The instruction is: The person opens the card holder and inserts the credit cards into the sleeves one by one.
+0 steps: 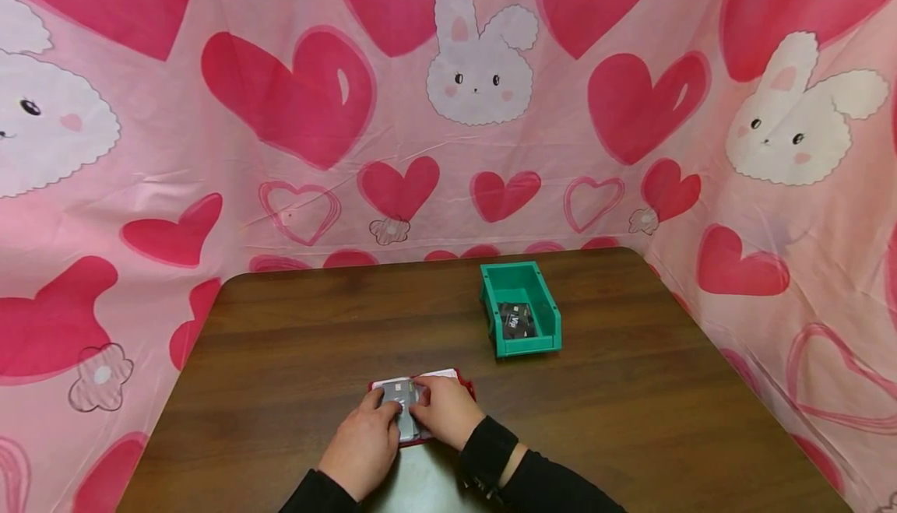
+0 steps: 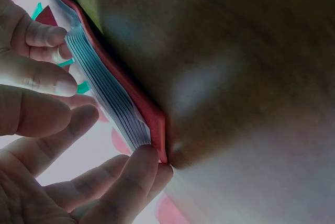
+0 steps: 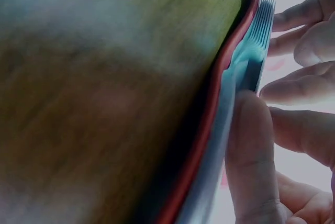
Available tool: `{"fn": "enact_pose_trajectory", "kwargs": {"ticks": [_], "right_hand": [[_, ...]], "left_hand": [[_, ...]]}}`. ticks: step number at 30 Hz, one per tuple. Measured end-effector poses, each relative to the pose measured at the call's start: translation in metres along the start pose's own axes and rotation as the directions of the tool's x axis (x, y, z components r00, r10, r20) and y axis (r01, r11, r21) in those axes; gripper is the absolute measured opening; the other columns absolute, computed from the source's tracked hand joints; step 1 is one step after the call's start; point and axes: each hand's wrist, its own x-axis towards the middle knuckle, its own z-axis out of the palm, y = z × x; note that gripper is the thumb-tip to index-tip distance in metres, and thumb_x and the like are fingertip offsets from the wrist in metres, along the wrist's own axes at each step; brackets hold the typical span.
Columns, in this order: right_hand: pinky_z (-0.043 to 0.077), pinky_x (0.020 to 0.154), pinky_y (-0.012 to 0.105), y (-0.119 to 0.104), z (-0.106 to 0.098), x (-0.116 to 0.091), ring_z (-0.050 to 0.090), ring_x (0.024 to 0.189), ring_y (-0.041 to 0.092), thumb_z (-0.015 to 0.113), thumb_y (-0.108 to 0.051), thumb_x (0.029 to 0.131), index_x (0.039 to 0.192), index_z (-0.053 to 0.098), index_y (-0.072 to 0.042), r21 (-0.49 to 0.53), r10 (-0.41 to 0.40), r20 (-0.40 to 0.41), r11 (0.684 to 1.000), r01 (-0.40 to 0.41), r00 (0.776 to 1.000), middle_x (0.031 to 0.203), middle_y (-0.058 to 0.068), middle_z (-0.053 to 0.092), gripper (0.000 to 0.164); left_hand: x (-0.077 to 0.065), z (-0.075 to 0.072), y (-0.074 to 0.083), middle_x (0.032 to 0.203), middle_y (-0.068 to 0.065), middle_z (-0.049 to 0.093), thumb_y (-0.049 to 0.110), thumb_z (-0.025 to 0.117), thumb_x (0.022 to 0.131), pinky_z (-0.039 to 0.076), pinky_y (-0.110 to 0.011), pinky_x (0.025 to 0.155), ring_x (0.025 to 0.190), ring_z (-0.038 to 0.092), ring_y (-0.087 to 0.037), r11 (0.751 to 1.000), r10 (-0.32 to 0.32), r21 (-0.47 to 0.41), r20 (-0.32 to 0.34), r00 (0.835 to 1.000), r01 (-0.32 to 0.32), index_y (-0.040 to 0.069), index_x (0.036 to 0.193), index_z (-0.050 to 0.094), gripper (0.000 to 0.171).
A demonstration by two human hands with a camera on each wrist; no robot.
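A red card holder (image 1: 466,383) with a stack of clear sleeves (image 2: 107,88) lies spread open at the table's near side. On its left page is a grey card (image 1: 402,396). My left hand (image 1: 363,439) rests over the left side, its fingertips right at the holder's outer corner in the left wrist view. From the right, my right hand (image 1: 446,410) reaches over the middle, thumb and forefinger pinching at the card's inner edge. In the right wrist view, the right thumb (image 3: 252,145) lies against the sleeve edge. The hand covers much of the right page.
Beyond the holder, to the right, stands a green open-front bin (image 1: 524,348) with dark cards (image 1: 517,321) in it. The brown wooden table (image 1: 301,334) ends at a pink curtain (image 1: 301,186) printed with hearts and rabbits. A bright reflection lies near the front edge.
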Motion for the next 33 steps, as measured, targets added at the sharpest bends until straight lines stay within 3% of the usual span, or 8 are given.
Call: {"fn": "enact_pose_trajectory", "kwargs": {"ticks": [4, 11, 15, 18, 22, 25, 29, 33], "right_hand": [[0.04, 0.05, 0.023, -0.001, 0.001, 0.001, 0.049, 0.054, 0.009, 0.07, -0.02, 0.084, 0.123, 0.062, -0.006, 0.004, 0.011, 0.022, 1.0, -0.011, 1.0, 0.066, -0.007, 0.054, 0.042], [0.045, 0.06, 0.021, -0.004, -0.003, 0.0, 0.051, 0.062, 0.004, 0.067, -0.015, 0.086, 0.121, 0.064, -0.009, -0.102, -0.11, 0.002, 0.989, 0.109, 0.994, 0.077, -0.008, 0.063, 0.036], [0.049, 0.065, 0.023, -0.002, -0.006, -0.002, 0.054, 0.067, 0.004, 0.068, -0.016, 0.085, 0.121, 0.064, -0.01, -0.105, -0.132, 0.013, 0.986, 0.132, 0.991, 0.082, -0.007, 0.066, 0.036], [0.052, 0.073, 0.026, 0.002, -0.011, -0.003, 0.059, 0.076, 0.007, 0.071, -0.019, 0.084, 0.12, 0.064, -0.011, -0.191, -0.127, 0.018, 0.973, 0.128, 0.992, 0.09, -0.004, 0.067, 0.038], [0.053, 0.078, 0.034, 0.007, -0.017, -0.004, 0.057, 0.08, 0.014, 0.075, -0.034, 0.079, 0.112, 0.067, -0.011, -0.425, -0.092, -0.012, 0.902, 0.078, 0.996, 0.093, 0.001, 0.061, 0.041], [0.053, 0.074, 0.034, 0.011, -0.019, -0.004, 0.053, 0.075, 0.015, 0.074, -0.046, 0.077, 0.104, 0.069, -0.008, -0.538, -0.073, -0.031, 0.842, 0.045, 0.997, 0.088, 0.004, 0.056, 0.047], [0.053, 0.068, 0.032, 0.016, -0.018, -0.004, 0.051, 0.072, 0.015, 0.071, -0.052, 0.077, 0.102, 0.07, -0.008, -0.6, -0.079, -0.024, 0.799, 0.049, 0.997, 0.087, 0.005, 0.055, 0.051], [0.05, 0.063, 0.028, 0.018, -0.016, -0.004, 0.047, 0.07, 0.015, 0.07, -0.051, 0.079, 0.104, 0.071, -0.011, -0.617, -0.096, -0.005, 0.784, 0.073, 0.995, 0.086, 0.004, 0.054, 0.048]], "left_hand": [[0.0, -0.001, 0.0, 0.129, -0.02, 0.053, 0.016, 0.06, 0.086, 0.048, -0.052, 0.088, 0.103, 0.061, -0.037, 1.0, 0.01, 0.0, 0.01, 1.0, -0.011, 0.008, 0.107, 0.07, 0.025], [-0.001, -0.003, 0.0, 0.128, -0.019, 0.055, 0.013, 0.058, 0.084, 0.048, -0.051, 0.088, 0.102, 0.061, -0.038, 0.997, 0.073, 0.026, -0.014, 0.997, -0.073, 0.011, 0.109, 0.071, 0.028], [0.0, -0.004, 0.0, 0.13, -0.017, 0.055, 0.015, 0.058, 0.085, 0.047, -0.052, 0.089, 0.104, 0.06, -0.038, 0.997, 0.063, 0.044, 0.031, 0.998, -0.064, 0.014, 0.112, 0.071, 0.03], [0.001, -0.002, -0.001, 0.13, -0.016, 0.056, 0.018, 0.057, 0.086, 0.047, -0.051, 0.089, 0.105, 0.059, -0.037, 0.996, 0.062, 0.063, 0.057, 0.996, -0.065, 0.015, 0.112, 0.071, 0.029], [0.003, -0.002, 0.0, 0.129, -0.016, 0.057, 0.019, 0.058, 0.087, 0.048, -0.051, 0.088, 0.104, 0.059, -0.036, 0.995, 0.057, 0.073, 0.07, 0.996, -0.062, 0.015, 0.11, 0.072, 0.027], [0.004, -0.002, 0.0, 0.128, -0.016, 0.057, 0.02, 0.058, 0.088, 0.048, -0.051, 0.087, 0.103, 0.059, -0.036, 0.995, 0.05, 0.078, 0.076, 0.996, -0.056, 0.015, 0.109, 0.072, 0.026], [0.004, -0.003, 0.0, 0.128, -0.016, 0.057, 0.02, 0.058, 0.088, 0.048, -0.052, 0.088, 0.104, 0.059, -0.036, 0.995, 0.045, 0.083, 0.085, 0.995, -0.052, 0.015, 0.109, 0.072, 0.026], [0.003, -0.003, 0.001, 0.129, -0.015, 0.057, 0.021, 0.058, 0.088, 0.047, -0.052, 0.089, 0.106, 0.059, -0.036, 0.996, 0.03, 0.08, 0.095, 0.995, -0.038, 0.016, 0.11, 0.072, 0.027]]}}
